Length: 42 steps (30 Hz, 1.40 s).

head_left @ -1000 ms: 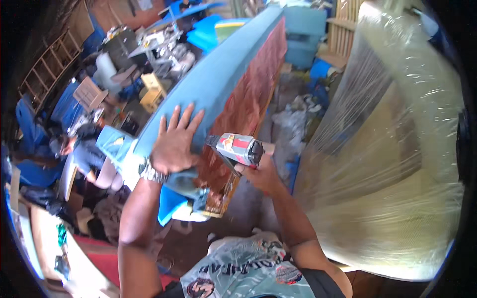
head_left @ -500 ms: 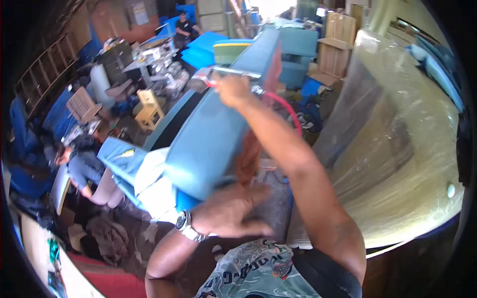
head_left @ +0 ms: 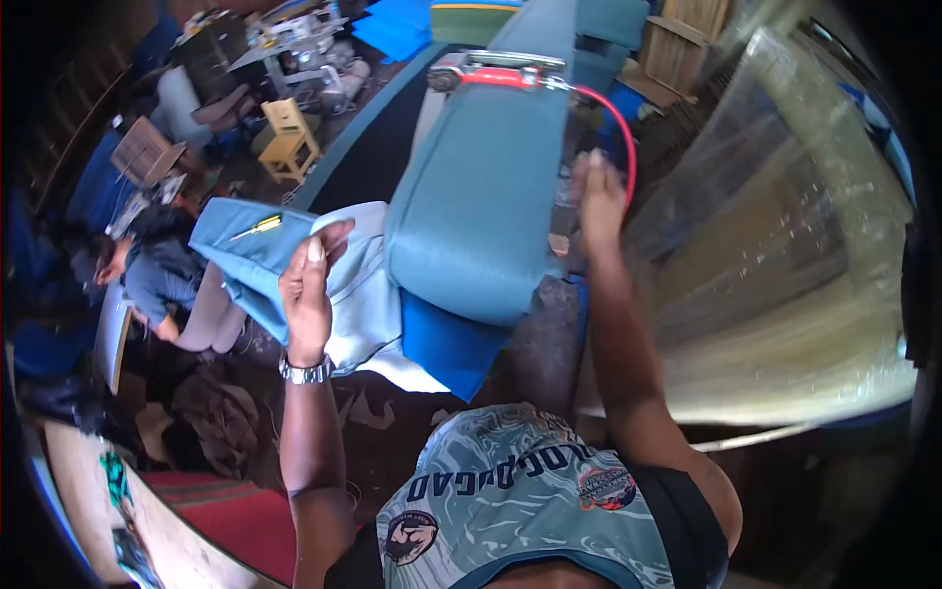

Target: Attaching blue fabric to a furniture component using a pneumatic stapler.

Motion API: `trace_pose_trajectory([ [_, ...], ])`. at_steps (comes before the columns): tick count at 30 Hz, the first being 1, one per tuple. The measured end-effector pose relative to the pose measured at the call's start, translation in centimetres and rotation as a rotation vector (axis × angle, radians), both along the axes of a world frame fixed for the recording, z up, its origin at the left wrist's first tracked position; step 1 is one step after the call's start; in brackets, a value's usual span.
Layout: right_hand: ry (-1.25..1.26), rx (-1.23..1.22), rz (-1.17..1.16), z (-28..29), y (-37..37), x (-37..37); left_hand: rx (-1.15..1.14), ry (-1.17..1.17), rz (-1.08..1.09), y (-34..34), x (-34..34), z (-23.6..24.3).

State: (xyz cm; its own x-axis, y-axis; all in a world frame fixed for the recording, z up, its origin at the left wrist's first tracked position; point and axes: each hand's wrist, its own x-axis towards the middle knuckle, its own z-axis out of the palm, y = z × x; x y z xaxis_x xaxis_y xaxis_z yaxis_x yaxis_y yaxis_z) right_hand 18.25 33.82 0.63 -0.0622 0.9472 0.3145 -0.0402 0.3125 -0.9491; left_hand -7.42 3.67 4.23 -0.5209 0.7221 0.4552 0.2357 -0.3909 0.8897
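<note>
A long blue-green upholstered piece [head_left: 481, 196], like a padded sofa arm or back, stretches away in front of me. Across its top rests a red and silver air staple gun [head_left: 500, 77], untouched, with a red hose [head_left: 628, 137] curving down on the right. My left hand [head_left: 308, 290], with a metal watch at the wrist, hovers beside loose pale fabric [head_left: 363, 285], thumb and fingers apart. Beyond the padded end's right side, my right hand [head_left: 600, 201] reaches out with fingers stretched and nothing in them. Blue cloth [head_left: 451, 339] hangs below the padded end.
A yellow-handled screwdriver [head_left: 259, 227] lies on a blue-green cushioned part at left. A person [head_left: 172, 285] bends low nearby. Plastic-wrapped yellowish panels [head_left: 775, 265] fill the right side. A small wooden chair [head_left: 286, 142] and a cluttered table [head_left: 285, 44] stand farther back.
My right hand has let go of the staple gun, leaving it on the padding, and come down to the right side. My left hand has moved left and up, toward the pale fabric.
</note>
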Motion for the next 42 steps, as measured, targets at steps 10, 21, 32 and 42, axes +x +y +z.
trace_pose_trajectory([
  [10, 0.72, -0.464, 0.845, -5.7, -10.8, 5.2, -0.187, 1.033, -0.127, 7.9, 4.3, 6.1],
  [21, 0.677, -0.623, 0.921, 0.8, -12.8, 4.1, -0.216, 1.489, -0.088, 7.7, 12.2, 7.0],
  [32, 0.591, -0.428, 0.876, -4.9, -13.9, 3.0, -0.109, 1.453, -0.103, 7.3, 13.9, 4.8],
  [42, 0.681, -0.466, 0.845, -6.5, -14.0, 2.5, -0.695, 0.642, -0.206, 18.0, -0.8, 7.7],
])
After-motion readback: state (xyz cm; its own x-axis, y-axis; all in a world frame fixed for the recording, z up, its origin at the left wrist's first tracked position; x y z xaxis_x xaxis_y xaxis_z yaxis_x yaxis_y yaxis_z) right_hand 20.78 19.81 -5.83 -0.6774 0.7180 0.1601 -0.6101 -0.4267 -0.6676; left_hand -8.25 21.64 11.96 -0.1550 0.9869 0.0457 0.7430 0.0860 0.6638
